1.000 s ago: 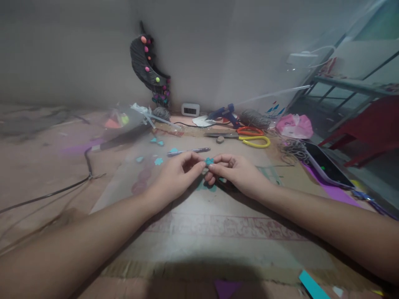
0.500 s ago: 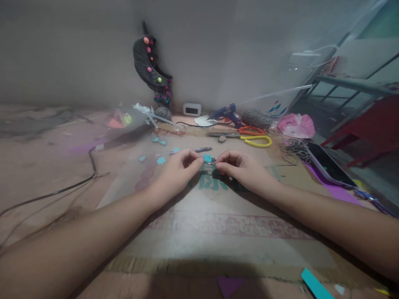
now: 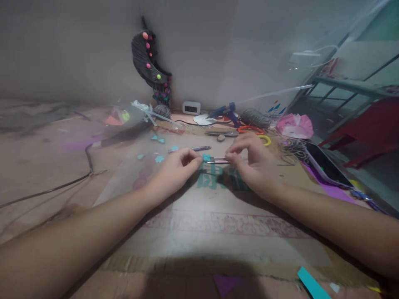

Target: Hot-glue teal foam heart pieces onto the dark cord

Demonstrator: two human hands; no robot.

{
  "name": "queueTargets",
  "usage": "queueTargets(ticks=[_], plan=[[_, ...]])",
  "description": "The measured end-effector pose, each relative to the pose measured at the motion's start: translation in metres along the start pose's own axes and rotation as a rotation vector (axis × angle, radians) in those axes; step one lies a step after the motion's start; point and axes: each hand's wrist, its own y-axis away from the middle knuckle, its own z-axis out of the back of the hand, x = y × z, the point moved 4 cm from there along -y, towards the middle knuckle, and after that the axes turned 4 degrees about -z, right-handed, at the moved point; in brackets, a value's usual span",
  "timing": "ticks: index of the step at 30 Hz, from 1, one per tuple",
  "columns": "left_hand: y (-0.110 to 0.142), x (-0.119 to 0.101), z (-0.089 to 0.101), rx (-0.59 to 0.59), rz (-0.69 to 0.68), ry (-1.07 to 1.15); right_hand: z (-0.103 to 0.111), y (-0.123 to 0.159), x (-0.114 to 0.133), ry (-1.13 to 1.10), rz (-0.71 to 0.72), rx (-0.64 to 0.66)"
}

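Note:
My left hand (image 3: 176, 168) pinches a small turquoise paper flower (image 3: 206, 158) between thumb and forefinger, just above the board. A slim, shiny dark tool (image 3: 218, 160) lies level between my two hands, one end against the flower and the left fingertips. Its exact kind I cannot make out. The other end is between the thumb and fingers of my right hand (image 3: 252, 164), which is slightly blurred. Beyond my left hand lies a pen (image 3: 201, 148). To its left are another turquoise flower (image 3: 159, 159) and several small turquoise cut-outs.
A sheet-covered cardboard (image 3: 218, 249) lies under my hands. Behind are scissors (image 3: 266, 140), a small stone (image 3: 221, 138), a blue glue gun (image 3: 226, 112), a white digital clock (image 3: 191, 108) and grey yarn (image 3: 255, 118). A phone (image 3: 327, 164) lies at right; a black cable (image 3: 62, 189) runs at left.
My right hand has moved to the right and slightly up, away from my left hand. More of the slim tool now shows between them. The left hand still pinches the flower.

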Motion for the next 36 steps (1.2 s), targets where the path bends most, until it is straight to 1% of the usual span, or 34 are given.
queueTargets(ticks=[1,2,4,5,6,8,13,15,17,20,23,26,29,32,36], plan=[[0.0,0.0,0.0,-0.001,0.006,0.009,-0.001,0.002,0.005,0.006,0.051,0.059],[-0.001,0.001,0.0,-0.001,0.008,0.021,-0.005,0.004,0.009,0.014,0.068,0.146],[-0.002,0.001,0.0,0.001,0.008,0.045,-0.014,0.009,0.01,0.049,0.022,0.328],[-0.002,0.001,0.0,0.0,0.008,0.056,-0.018,0.011,0.008,0.071,-0.016,0.386],[-0.002,0.002,0.0,-0.003,0.008,0.064,-0.022,0.012,0.006,0.091,-0.057,0.42],[-0.002,0.002,0.001,-0.009,0.006,0.079,-0.026,0.012,0.001,0.127,-0.127,0.445],[-0.001,0.001,0.0,-0.001,-0.011,0.092,-0.025,0.011,-0.006,0.195,-0.207,0.444],[-0.001,-0.001,0.0,0.0,-0.013,0.088,-0.022,0.011,-0.006,0.128,-0.272,0.406],[0.0,-0.002,0.0,0.001,-0.013,0.081,-0.019,0.01,-0.005,0.006,-0.299,0.344],[0.001,-0.005,-0.001,0.016,-0.024,0.065,-0.016,0.008,-0.003,-0.123,-0.272,0.245],[0.002,-0.006,-0.001,0.022,-0.019,0.056,-0.014,0.006,-0.002,-0.102,-0.261,0.169],[0.002,-0.006,-0.001,0.017,-0.004,0.056,-0.015,0.005,0.0,-0.078,-0.245,0.2],[0.001,-0.006,-0.002,0.018,0.002,0.046,-0.016,0.006,0.002,-0.105,-0.191,0.234],[0.002,-0.009,-0.002,0.027,-0.034,0.014,-0.013,0.005,0.005,-0.094,-0.126,0.203],[0.004,-0.012,-0.002,0.048,-0.09,-0.063,-0.013,0.002,0.005,-0.027,-0.11,0.21]])
